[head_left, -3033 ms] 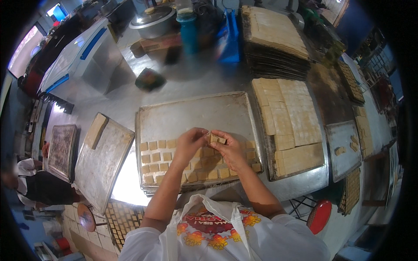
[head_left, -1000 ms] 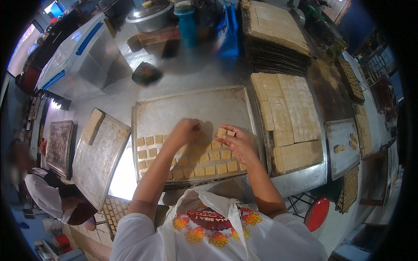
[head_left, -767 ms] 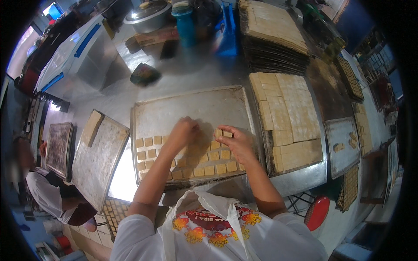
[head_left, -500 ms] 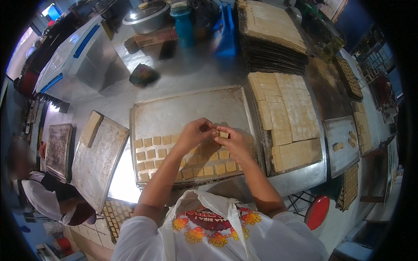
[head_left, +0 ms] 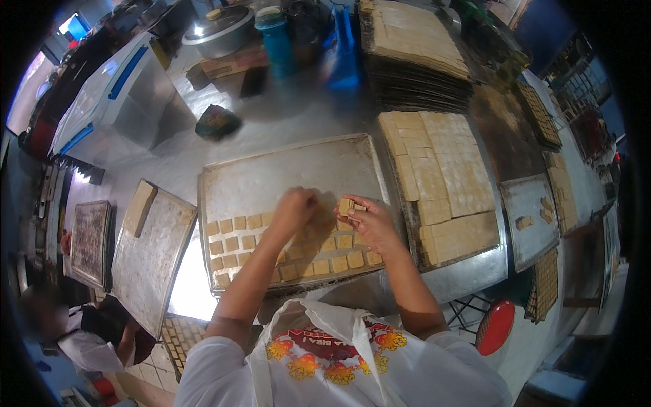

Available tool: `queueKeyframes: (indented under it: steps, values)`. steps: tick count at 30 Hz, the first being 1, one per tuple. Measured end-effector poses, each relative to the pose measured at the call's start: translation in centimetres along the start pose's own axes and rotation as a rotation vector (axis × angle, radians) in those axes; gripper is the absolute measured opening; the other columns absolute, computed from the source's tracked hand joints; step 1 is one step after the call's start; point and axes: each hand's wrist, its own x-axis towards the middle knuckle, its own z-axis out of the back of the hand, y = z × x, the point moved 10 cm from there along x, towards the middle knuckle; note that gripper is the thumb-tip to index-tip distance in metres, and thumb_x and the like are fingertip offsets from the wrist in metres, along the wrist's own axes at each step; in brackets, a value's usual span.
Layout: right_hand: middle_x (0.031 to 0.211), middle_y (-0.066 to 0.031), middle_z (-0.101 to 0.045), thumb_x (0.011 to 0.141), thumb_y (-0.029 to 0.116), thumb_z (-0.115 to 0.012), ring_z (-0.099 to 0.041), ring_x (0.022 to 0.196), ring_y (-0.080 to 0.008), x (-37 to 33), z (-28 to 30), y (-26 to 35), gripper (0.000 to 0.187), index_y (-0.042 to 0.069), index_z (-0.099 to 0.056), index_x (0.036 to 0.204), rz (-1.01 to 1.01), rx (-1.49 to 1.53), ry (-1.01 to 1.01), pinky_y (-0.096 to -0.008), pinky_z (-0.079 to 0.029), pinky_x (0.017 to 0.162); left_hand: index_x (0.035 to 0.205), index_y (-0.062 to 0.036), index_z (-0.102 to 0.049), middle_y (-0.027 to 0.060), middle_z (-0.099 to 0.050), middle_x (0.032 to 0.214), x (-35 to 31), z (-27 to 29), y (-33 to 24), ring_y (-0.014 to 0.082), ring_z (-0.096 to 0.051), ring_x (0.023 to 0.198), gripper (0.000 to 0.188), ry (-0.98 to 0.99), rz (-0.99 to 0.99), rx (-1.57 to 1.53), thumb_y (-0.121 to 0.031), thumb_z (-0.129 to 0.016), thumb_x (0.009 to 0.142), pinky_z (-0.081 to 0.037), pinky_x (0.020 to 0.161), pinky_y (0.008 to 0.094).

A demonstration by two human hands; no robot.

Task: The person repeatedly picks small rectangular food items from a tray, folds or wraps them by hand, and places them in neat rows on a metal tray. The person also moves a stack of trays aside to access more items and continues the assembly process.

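Observation:
My right hand [head_left: 371, 227] is closed around a small stack of square dough pieces [head_left: 346, 206], held above the right part of a metal baking tray [head_left: 271, 169]. Over the middle of that tray is my left hand [head_left: 296, 209], its fingers bent downward and smeared by motion. Whether it holds a piece is not visible. Rows of pale square dough pieces [head_left: 288, 272] cover the near part of the tray; my forearms and hands hide some of them.
On the right lies a tray of cut dough sheets [head_left: 458, 173], with a tall tray stack [head_left: 417, 41] behind. A tilted tray at left carries a dough bar [head_left: 140, 207]. Clear plastic bins [head_left: 129, 102], a lidded pot [head_left: 217, 30] and a blue bottle [head_left: 274, 41] stand farther back. Another person [head_left: 95, 339] is at lower left.
My hands have come apart: the left moved left, away from the dough stack, while the right kept it and shifted slightly right. The other person at lower left has leaned lower.

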Motion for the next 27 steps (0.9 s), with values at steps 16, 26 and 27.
queueKeyframes:
  steps: [16, 26, 27]
  values:
    - [0.104, -0.0160, -0.060, 0.085, 0.004, -0.061, -0.062, 0.094, -0.0260, -0.2, 2.4, 1.2, 0.022, 0.000, -0.051, 0.104, 0.078, 0.142, -0.114, -0.0334, -0.051, 0.085, 0.090, -0.0018, -0.062, 0.0093, -0.064, 0.079, 2.1, -1.0, -1.3, 0.0212, -0.063, 0.073, 0.019, 0.072, 0.101, -0.599, -0.007, -0.069, 0.073, -0.049, 0.066, 0.0320]
    - [0.097, -0.0144, -0.062, 0.082, 0.002, -0.063, -0.061, 0.096, -0.0250, -0.6, 3.4, 1.5, 0.016, 0.002, -0.053, 0.094, 0.072, 0.110, -0.076, -0.0368, -0.050, 0.085, 0.086, -0.0027, -0.063, 0.0145, -0.064, 0.081, 2.6, -2.5, -2.8, 0.0251, -0.064, 0.078, 0.012, 0.058, -0.119, -0.094, -0.005, -0.063, 0.074, -0.049, 0.068, 0.0321]
    - [0.097, -0.0133, -0.062, 0.082, 0.002, -0.063, -0.061, 0.095, -0.0240, -0.6, 3.6, 1.5, 0.015, 0.001, -0.054, 0.094, 0.073, 0.101, -0.090, -0.0369, -0.050, 0.085, 0.086, -0.0027, -0.063, 0.0137, -0.064, 0.081, 2.6, -2.5, -2.8, 0.0229, -0.064, 0.078, 0.012, 0.060, -0.091, -0.051, -0.005, -0.063, 0.075, -0.049, 0.067, 0.0314]
